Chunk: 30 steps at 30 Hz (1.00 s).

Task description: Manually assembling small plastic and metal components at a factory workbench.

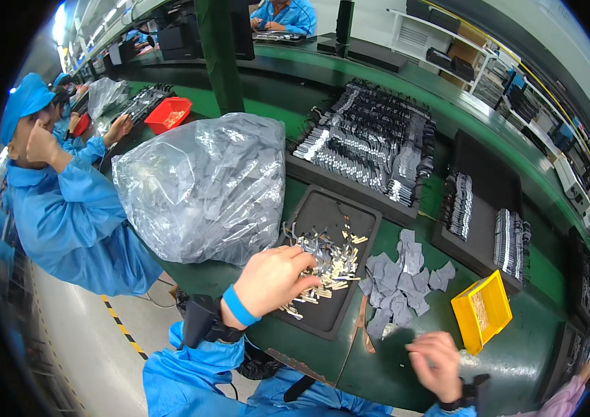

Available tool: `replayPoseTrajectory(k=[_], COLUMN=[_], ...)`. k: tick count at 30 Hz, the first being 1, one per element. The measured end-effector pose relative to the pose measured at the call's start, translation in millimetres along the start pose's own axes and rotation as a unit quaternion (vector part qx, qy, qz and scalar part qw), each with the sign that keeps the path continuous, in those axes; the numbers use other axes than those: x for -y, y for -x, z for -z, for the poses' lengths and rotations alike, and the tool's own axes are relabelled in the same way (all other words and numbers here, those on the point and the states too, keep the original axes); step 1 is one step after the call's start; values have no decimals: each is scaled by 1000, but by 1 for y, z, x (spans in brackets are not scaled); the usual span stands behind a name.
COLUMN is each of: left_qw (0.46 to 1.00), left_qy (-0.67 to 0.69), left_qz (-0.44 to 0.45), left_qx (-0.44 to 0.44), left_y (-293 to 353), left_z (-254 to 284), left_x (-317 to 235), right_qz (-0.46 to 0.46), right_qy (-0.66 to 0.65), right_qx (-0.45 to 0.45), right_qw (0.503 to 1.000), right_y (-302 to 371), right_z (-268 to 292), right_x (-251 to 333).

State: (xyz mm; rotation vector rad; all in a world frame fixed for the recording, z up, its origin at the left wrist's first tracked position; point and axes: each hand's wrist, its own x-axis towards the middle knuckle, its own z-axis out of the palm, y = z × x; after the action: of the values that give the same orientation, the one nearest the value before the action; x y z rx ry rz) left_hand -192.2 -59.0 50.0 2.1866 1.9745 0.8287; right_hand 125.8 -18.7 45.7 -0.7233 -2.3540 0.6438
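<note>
My left hand, a blue band round its wrist, is over the near left part of a black tray. Its fingers bend down into a loose heap of small beige and silver strip-like parts; the fingertips look closed, and what they pinch is hidden. My right hand hovers above the green tabletop, its fingers loosely curved and the thumb apart, with nothing visible between them. Grey flat pieces lie in a pile between the tray and a yellow bin, beyond the right hand.
A big clear bag of grey pieces stands left of the tray. Farther back, a black tray carries rows of dark cabled parts; another tray holds two smaller rows. A co-worker in blue sits at the left near a red bin.
</note>
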Motion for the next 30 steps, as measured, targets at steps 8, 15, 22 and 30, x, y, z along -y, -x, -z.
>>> replayPoseTrajectory(k=[8, 15, 22, 30], left_qw=[1000, 997, 996, 997], left_qy=[-23, -45, -66, 0], left_qz=[15, -14, 49, 48], left_qx=[11, -54, -27, -62], left_y=[2, -1, 6, 4], left_z=[-23, -10, -30, -18], left_x=[8, -4, -5, 0], right_qz=[-4, -62, -17, -11], right_qy=[-81, -138, -96, -81], right_qx=[20, -10, 12, 11], right_qw=[996, 988, 995, 997], right_y=[3, 7, 10, 12], right_z=[-52, -46, -42, -41], right_x=[-15, -19, -18, -18])
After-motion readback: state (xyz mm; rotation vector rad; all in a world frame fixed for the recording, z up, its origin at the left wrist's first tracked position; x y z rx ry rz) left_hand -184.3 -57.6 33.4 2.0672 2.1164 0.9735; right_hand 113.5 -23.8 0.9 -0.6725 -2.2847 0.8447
